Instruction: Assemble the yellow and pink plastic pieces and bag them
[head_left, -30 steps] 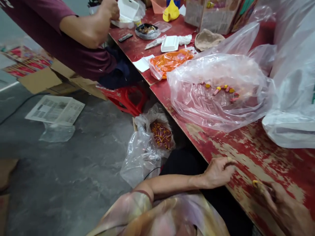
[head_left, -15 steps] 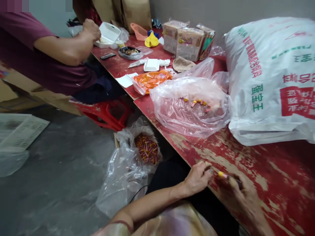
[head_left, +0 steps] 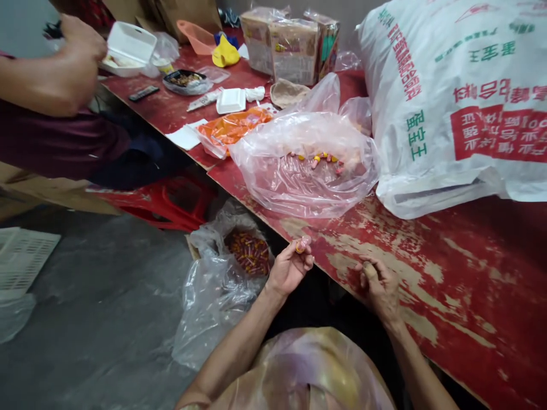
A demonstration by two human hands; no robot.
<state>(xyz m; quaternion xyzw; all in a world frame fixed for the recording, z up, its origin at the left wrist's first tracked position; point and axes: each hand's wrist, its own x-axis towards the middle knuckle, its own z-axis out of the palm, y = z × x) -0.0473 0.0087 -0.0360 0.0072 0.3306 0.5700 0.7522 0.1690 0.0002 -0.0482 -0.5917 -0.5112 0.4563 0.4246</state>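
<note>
Between the thumb and fingertips of my left hand (head_left: 290, 266) is a small pink-and-yellow tube (head_left: 301, 246), held up just over the table's front edge. My right hand (head_left: 379, 285) is to the right, above the red table (head_left: 461, 273), with fingers curled in; whether anything is in them is hidden. Further back on the table lies a clear plastic bag (head_left: 299, 191) with several similar pink-and-yellow tubes inside. Below the table edge, at my left, an open plastic-lined container holds a heap of similar tubes (head_left: 250, 253).
A big white printed sack (head_left: 431, 114) stands at the right. Behind are wrapped packs (head_left: 294, 51), an orange bag (head_left: 239, 125), a food tray (head_left: 184, 80) and a foam box (head_left: 130, 45). A co-worker's arm (head_left: 51, 74) and a red stool (head_left: 171, 199) are at the left.
The tube seen in my right hand is gone from there, and one now shows in my left hand. My hands have moved apart and up. The view has shifted to the right.
</note>
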